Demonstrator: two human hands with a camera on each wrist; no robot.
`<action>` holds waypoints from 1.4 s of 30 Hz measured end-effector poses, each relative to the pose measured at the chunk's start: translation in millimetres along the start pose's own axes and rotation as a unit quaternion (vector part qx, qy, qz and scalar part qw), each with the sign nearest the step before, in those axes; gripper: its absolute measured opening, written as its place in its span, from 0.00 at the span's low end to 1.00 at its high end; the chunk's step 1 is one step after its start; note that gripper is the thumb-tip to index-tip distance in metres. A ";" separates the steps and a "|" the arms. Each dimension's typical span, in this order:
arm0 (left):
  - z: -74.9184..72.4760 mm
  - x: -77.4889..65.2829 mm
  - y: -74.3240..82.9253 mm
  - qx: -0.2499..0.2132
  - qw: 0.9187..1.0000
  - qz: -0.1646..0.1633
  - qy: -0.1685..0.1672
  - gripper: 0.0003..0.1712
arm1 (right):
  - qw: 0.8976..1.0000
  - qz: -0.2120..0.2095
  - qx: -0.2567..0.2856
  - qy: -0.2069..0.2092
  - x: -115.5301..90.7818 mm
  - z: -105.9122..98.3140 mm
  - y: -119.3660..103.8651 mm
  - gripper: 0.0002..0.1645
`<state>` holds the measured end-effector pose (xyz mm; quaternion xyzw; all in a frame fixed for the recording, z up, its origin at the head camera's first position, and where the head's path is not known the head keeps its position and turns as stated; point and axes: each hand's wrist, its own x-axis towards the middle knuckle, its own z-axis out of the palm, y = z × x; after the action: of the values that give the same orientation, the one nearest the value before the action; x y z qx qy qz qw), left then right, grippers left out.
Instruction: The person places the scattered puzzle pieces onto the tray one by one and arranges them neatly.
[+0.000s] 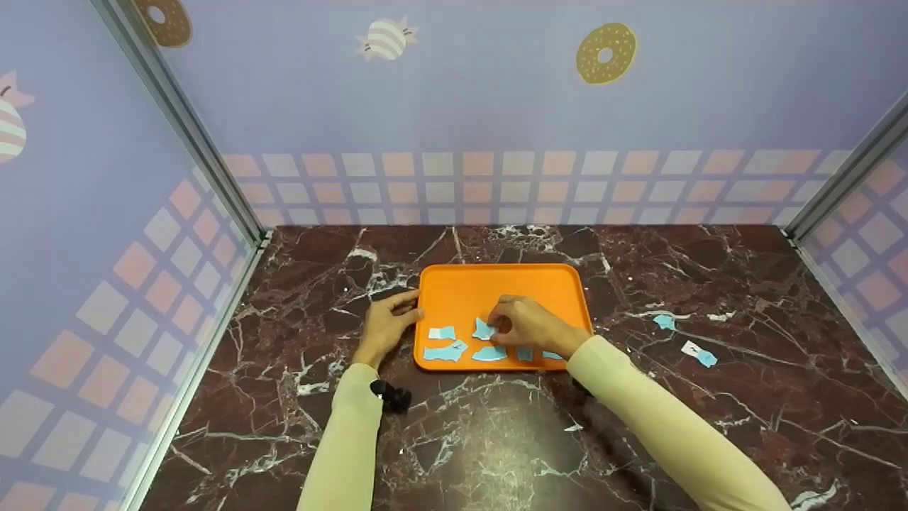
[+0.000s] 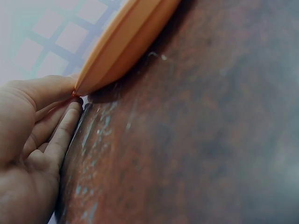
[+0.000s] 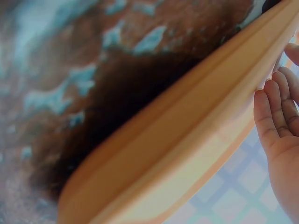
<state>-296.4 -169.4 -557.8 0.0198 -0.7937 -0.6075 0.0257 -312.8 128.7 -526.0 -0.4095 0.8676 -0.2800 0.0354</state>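
Head: brt, tabletop (image 1: 489,443) glare | L wrist: hazy, blurry | R wrist: blurry, dk shadow by tray (image 3: 187,116)

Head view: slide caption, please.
Left hand grips the orange tray by its rim; right hand touches a blue scrap inside.

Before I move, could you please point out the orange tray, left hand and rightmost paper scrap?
Orange tray (image 1: 496,284): head view, bare far surface.
Left hand (image 1: 385,326): head view, back of hand.
Rightmost paper scrap (image 1: 700,353): head view, its middle.
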 end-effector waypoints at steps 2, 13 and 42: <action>-0.4 -0.1 -0.4 0.001 1.000 0.001 0.000 0.24 | 1.000 -0.001 0.003 -0.002 1.3 1.4 -0.8 0.12; -0.8 1.3 -2.5 0.002 1.000 0.003 -0.003 0.25 | 1.000 -0.005 -0.008 -0.014 4.9 3.0 -4.0 0.13; -0.2 1.8 -1.5 -0.001 1.000 -0.006 -0.008 0.25 | 0.999 -0.038 -0.006 -0.017 3.0 2.1 -3.9 0.13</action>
<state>-298.2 -170.2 -559.2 0.0201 -0.7929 -0.6088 0.0160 -311.5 123.6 -525.3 -0.4467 0.8524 -0.2690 0.0377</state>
